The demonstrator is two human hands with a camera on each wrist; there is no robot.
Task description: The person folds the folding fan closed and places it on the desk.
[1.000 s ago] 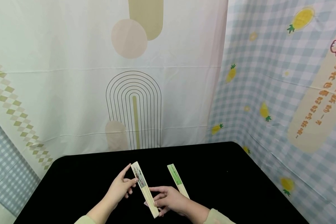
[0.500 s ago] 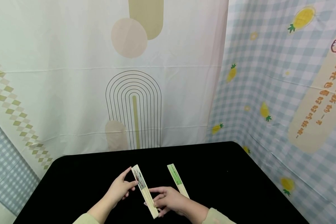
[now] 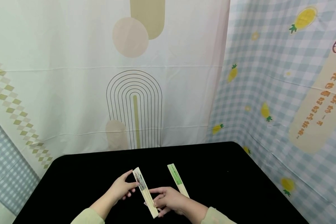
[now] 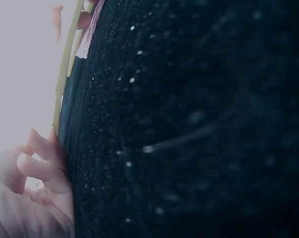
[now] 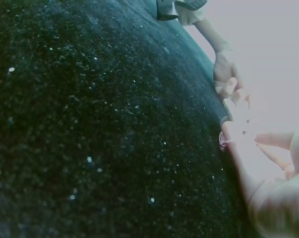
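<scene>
A folded folding fan (image 3: 146,195) with pale wooden ribs and a grey picture panel slants between both hands over the black table. My left hand (image 3: 120,188) pinches its upper end, with thumb and forefinger on it. Near its lower end, my right hand (image 3: 172,199) grips the ribs, thumb on top. The left wrist view shows the fan edge-on, with a pink tassel (image 4: 89,34) hanging by it. Bright glare washes out much of the fan in the right wrist view. A second folded fan (image 3: 175,175), with a green panel, lies behind my right hand, which hides its lower end.
The black table (image 3: 240,189) has rounded far corners. Behind it hangs a white patterned curtain (image 3: 184,99). A blue checked cloth with pineapples (image 3: 249,90) hangs along the right side.
The upper end of the held fan has come down slightly toward me, together with my left hand. My right hand has barely moved, and the green fan stays put.
</scene>
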